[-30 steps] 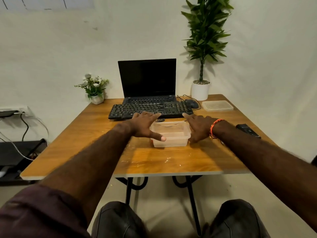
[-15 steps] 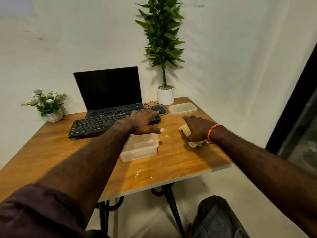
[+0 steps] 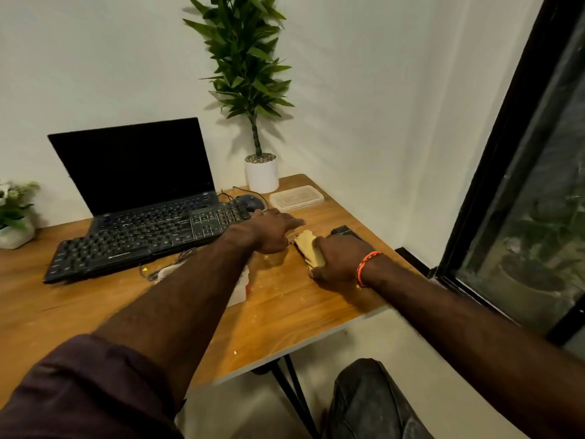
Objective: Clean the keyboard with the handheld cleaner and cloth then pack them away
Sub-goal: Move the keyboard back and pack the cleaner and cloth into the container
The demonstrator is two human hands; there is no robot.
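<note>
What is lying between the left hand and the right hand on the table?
In the head view, a folded yellow cloth lies between left hand and right hand, under the right hand's fingers.

near edge of the table (image 3: 285, 318) is bare, easy pass. far side's crowded: keyboard (image 3: 133, 242) left, lid (image 3: 296, 198) and plant pot (image 3: 262, 172) far, black cleaner (image 3: 343, 232) just beyond my right hand (image 3: 340, 259). container (image 3: 239, 291) sits under my left arm.

A dark-screened laptop (image 3: 136, 166) stands open at the back of the wooden counter (image 3: 285, 308). A tall plant in a white pot (image 3: 262, 172) occupies the far corner, a small flowering plant (image 3: 14, 213) the left edge. A black-framed window (image 3: 522, 185) flanks the right.
</note>
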